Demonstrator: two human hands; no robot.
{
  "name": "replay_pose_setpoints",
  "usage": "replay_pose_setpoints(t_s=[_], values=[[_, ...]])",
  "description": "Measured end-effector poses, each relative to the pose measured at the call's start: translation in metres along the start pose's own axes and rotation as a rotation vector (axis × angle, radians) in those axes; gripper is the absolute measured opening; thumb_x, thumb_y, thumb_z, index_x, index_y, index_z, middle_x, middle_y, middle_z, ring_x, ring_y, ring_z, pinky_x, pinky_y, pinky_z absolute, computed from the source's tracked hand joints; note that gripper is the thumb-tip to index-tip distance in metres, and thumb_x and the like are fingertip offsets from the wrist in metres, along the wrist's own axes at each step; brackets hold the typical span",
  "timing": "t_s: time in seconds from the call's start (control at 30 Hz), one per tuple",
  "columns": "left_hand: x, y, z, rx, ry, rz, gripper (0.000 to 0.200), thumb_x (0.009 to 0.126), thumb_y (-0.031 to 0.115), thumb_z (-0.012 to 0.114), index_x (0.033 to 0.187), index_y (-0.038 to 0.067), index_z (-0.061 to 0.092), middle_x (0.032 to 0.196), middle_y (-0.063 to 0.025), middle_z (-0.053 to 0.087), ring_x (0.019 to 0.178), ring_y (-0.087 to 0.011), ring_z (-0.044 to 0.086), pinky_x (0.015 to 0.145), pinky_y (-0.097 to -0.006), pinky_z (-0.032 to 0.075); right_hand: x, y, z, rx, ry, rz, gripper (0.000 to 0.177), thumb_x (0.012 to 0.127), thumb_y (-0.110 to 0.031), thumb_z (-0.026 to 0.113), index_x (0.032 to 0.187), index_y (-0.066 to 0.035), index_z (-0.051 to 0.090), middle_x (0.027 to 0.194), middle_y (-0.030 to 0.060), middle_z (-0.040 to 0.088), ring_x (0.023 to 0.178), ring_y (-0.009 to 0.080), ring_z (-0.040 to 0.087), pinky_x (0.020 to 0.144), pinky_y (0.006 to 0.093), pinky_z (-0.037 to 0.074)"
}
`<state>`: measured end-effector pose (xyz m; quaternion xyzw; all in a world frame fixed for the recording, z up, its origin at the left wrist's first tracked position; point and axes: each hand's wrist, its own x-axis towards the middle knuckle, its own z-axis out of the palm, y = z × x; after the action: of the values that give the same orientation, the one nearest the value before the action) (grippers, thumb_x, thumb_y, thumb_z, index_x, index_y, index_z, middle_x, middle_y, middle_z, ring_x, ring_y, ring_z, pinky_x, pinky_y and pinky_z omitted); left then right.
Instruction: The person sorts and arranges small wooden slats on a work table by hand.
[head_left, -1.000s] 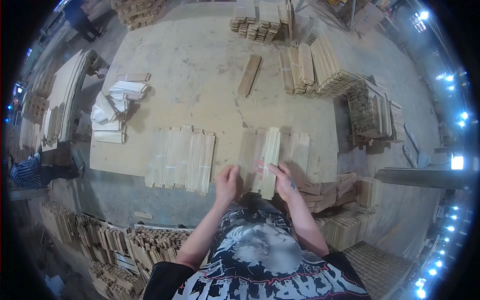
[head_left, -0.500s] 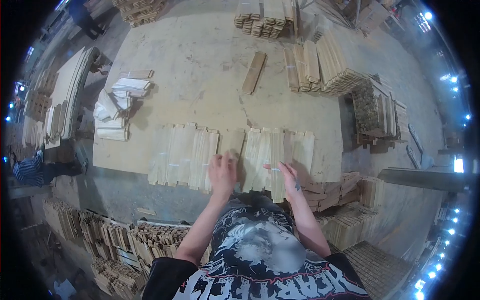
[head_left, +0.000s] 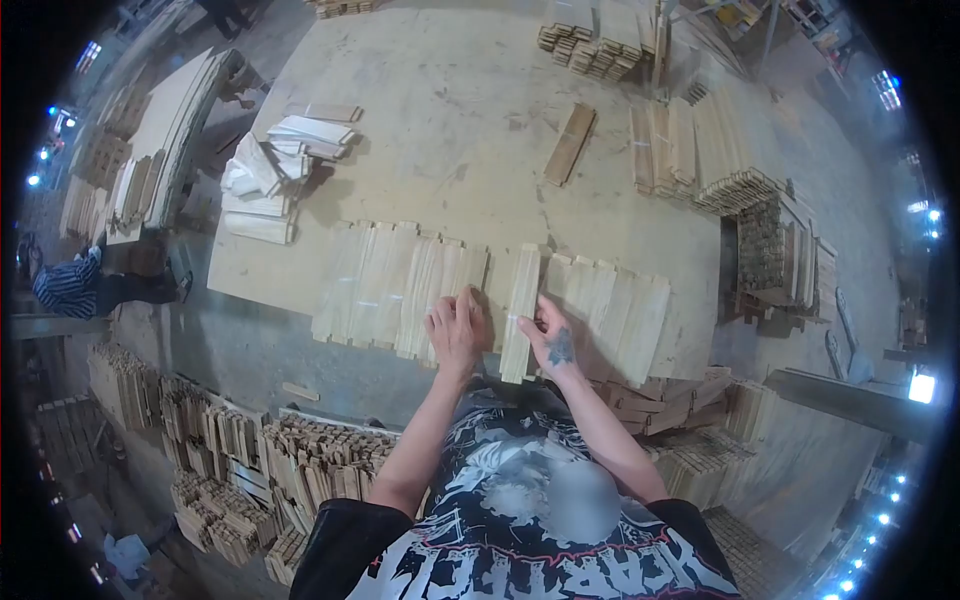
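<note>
Centre of the frame: the right hand pinches one plank near mid-length, presumably for balance, between the left row and right row on the table. The left hand curls at the left row's edge, grip unclear.

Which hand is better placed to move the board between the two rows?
Probably the right hand: it holds that board along its right side. The left hand is at the near end of the left row, apart from the board.
</note>
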<state>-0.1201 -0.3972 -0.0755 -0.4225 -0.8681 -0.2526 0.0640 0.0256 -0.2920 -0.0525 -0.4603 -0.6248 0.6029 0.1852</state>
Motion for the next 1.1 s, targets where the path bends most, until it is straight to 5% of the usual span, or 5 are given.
replay_pose_setpoints(t_s=[0.33, 0.5, 0.67, 0.9, 1.1], values=[[0.051, -0.186, -0.083, 0.246, 0.262, -0.275, 0.029, 0.094, 0.022, 0.070, 0.117, 0.005, 0.067, 0.111, -0.0198, 0.062, 0.103, -0.0384, 0.060, 0.089, -0.0486, 0.047, -0.005, -0.010, 0.046, -0.694, 0.074, -0.086, 0.067, 0.089, -0.019, 0.067, 0.149, -0.003, 0.043, 0.121, 0.0230, 0.055, 0.107, 0.0417, 0.064, 0.091, 0.0473, 0.053], [0.064, -0.229, -0.089, 0.067, 0.097, -0.341, 0.026, 0.095, 0.022, 0.068, 0.115, 0.005, 0.067, 0.103, -0.0148, 0.061, 0.096, -0.0332, 0.060, 0.086, -0.0459, 0.048, -0.015, -0.007, 0.052, -0.555, 0.010, -0.093, 0.073, 0.086, -0.012, 0.069, 0.153, -0.002, 0.039, 0.110, 0.0197, 0.058, 0.093, 0.0351, 0.066, 0.084, 0.0421, 0.054], [0.064, -0.232, -0.074, -0.032, 0.121, -0.361, 0.024, 0.096, 0.019, 0.067, 0.115, 0.004, 0.067, 0.099, -0.0145, 0.059, 0.090, -0.0312, 0.059, 0.083, -0.0433, 0.048, -0.019, -0.007, 0.059, -0.525, 0.009, -0.119, 0.082, 0.082, -0.006, 0.075, 0.155, 0.000, 0.037, 0.095, 0.0111, 0.054, 0.076, 0.0204, 0.058, 0.073, 0.0320, 0.053], [0.068, -0.188, -0.091, 0.079, 0.198, -0.194, 0.026, 0.093, 0.012, 0.065, 0.117, 0.002, 0.066, 0.101, -0.0205, 0.062, 0.096, -0.0391, 0.060, 0.082, -0.0473, 0.048, -0.019, -0.011, 0.044, -0.338, -0.083, -0.041, 0.080, 0.085, -0.009, 0.073, 0.155, -0.001, 0.036, 0.102, 0.0160, 0.066, 0.087, 0.0236, 0.067, 0.080, 0.0329, 0.055], [0.030, -0.060, -0.042, -0.462, -0.251, -0.029, 0.023, 0.095, 0.011, 0.062, 0.115, 0.000, 0.065, 0.106, -0.0210, 0.064, 0.091, -0.0382, 0.066, 0.074, -0.0447, 0.052, -0.028, 0.001, -0.043, -0.374, 0.525, -0.129, 0.048, 0.089, -0.010, 0.073, 0.136, -0.007, 0.062, 0.109, 0.0103, 0.065, 0.096, 0.0212, 0.068, 0.080, 0.0316, 0.057]])
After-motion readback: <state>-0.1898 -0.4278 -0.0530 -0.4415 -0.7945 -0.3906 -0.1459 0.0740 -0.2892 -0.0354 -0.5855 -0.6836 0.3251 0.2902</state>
